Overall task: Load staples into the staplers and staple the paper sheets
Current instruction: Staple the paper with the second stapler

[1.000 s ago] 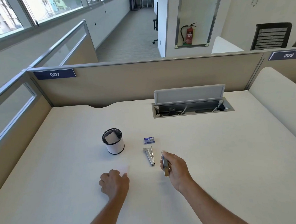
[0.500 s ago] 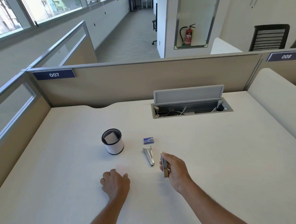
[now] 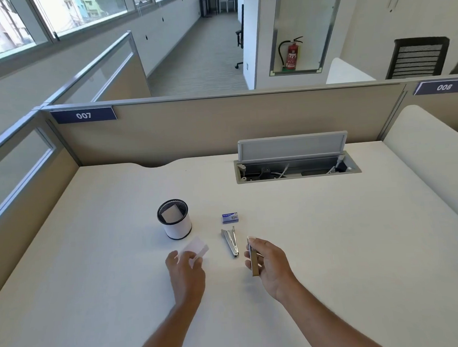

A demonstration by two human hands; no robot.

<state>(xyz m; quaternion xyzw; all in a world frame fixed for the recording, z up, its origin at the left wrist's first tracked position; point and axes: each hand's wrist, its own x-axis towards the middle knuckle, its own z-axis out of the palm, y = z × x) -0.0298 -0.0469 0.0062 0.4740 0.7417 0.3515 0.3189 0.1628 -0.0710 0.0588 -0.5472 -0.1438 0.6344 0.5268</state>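
Observation:
My right hand [image 3: 269, 265] grips a slim metal stapler [image 3: 253, 261] edge-on above the desk. A second metal stapler [image 3: 230, 241] lies hinged open on the desk just left of it. A small blue staple box [image 3: 230, 218] sits behind that stapler. My left hand [image 3: 186, 271] pinches small white paper sheets [image 3: 196, 248] at their near edge, and they tilt up off the desk. A black mesh cup with a white band [image 3: 174, 220] stands behind them with another white sheet inside.
The white desk [image 3: 336, 247] is walled by beige partitions at the back and left. An open cable tray with a raised lid [image 3: 295, 166] sits in the desk at the back right.
My left hand went from resting curled on the desk to pinching the white sheets and lifting them. My right hand has kept hold of the stapler in about the same place.

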